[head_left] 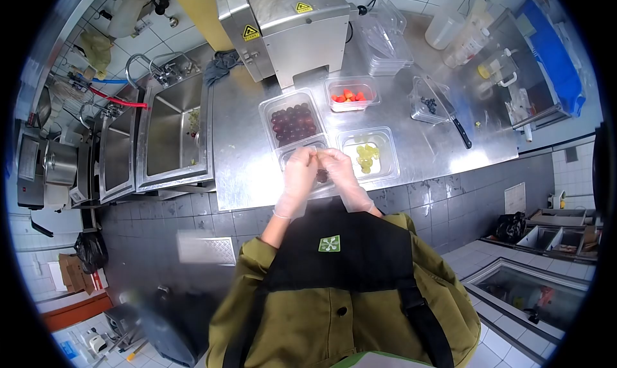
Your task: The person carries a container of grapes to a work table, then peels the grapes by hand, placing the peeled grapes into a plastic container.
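Note:
My left hand (300,179) and my right hand (340,174), both in clear plastic gloves, meet fingertip to fingertip near the counter's front edge. The fingers of each are pinched closed; what they hold, if anything, is too small to make out. Under them is a clear container (283,154), mostly hidden, with a dark round fruit (322,177) showing between the wrists. Just behind stands a clear tub (265,114) full of dark grapes (295,125). Beside my right hand, another clear tub (391,169) holds pale green fruit pieces (367,157).
Behind these sits a tub of strawberries (348,96). A knife (459,129) lies across a container of dark blue berries (429,104) on the right. A steel machine (295,30) and stacked clear containers (384,46) stand at the back. Sinks (173,165) are on the left.

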Available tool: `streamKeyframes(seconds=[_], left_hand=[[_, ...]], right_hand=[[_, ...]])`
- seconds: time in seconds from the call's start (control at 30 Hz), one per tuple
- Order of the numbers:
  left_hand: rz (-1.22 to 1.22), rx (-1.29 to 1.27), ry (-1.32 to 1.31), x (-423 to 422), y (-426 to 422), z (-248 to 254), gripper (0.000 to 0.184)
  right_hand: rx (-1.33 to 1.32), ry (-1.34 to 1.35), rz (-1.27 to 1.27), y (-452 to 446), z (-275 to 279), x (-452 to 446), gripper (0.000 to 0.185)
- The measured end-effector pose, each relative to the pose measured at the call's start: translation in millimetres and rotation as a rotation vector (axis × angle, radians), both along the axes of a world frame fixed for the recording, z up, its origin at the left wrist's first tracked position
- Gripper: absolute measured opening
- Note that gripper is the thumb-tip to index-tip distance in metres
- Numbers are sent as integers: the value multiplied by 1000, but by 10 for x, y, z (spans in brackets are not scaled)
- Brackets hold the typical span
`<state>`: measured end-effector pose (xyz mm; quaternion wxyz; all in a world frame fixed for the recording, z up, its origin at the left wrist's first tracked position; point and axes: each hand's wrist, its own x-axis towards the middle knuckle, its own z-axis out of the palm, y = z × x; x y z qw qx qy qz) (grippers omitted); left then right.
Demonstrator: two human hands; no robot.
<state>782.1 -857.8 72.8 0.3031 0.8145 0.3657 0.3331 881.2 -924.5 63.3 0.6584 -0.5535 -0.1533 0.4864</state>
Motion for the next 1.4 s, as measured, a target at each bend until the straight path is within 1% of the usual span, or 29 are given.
streamKeyframes(seconds=[0.1, 0.2, 0.3, 0.4, 0.47, 0.6, 0.67, 0.7, 0.77, 0.8, 0.9, 0.93, 1.03, 1.1, 1.13, 1.2, 1.27, 1.3, 1.33, 1.4], left_hand=[[-35, -92, -60, -27, 65, -43, 11], [-43, -83, -17, -38, 69, -35, 10], [-70, -105, -56, -31, 35, -5, 10], [-73, -42, 37, -9, 51, 71, 10], [-68, -14, 68, 10, 72, 12, 11], [-56, 30, 121, 49, 73, 16, 11], [-106, 19, 131, 42, 114, -26, 10], [-131, 12, 136, 34, 142, -47, 9], [-130, -181, 56, 12, 214, -93, 8], [-127, -280, 17, -9, 227, -86, 9], [-7, -171, 119, -65, 215, -21, 12], [-37, -112, 260, -85, 197, 27, 15], [-188, 160, 417, -135, 157, -101, 13], [-153, 143, 364, -151, 95, -131, 11], [-137, 134, 338, -145, 77, -126, 10], [-194, 121, 336, -152, 118, -110, 9], [-247, 112, 302, -173, 193, -117, 9], [-277, 111, 269, -166, 248, -131, 10], [-308, 110, 236, -155, 310, -148, 11], [-212, 128, 213, -63, 489, -179, 9]], right_hand=[[40, 30, -16, -12, -84, 40, 16], [35, 39, 10, -45, -64, 67, 16], [5, 31, 3, -48, -71, 44, 16], [-22, 29, 19, -50, -5, 21, 15], [-48, 27, 25, -53, 14, 25, 15], [-44, -36, 38, -61, -67, 48, 14], [-59, -30, 37, -73, 2, 58, 14], [-17, -24, 21, -74, -16, 72, 13], [61, -11, -8, -70, -76, 113, 12], [47, 23, -34, -63, -92, 142, 12], [14, 102, -115, -65, -97, 250, 16], [11, 111, -140, -89, -65, 289, 17], [7, 82, -173, -145, -48, 420, 24], [-5, 83, -210, -183, -71, 497, 26], [-11, -19, -229, -227, -58, 529, 25], [-29, -224, -259, -331, -23, 606, 23], [-176, -439, -246, -446, -322, 866, 20], [-248, -547, -236, -450, -328, 925, 19], [-258, -874, -302, -483, -337, 946, 18], [-333, -1049, -318, -553, -352, 955, 18]])
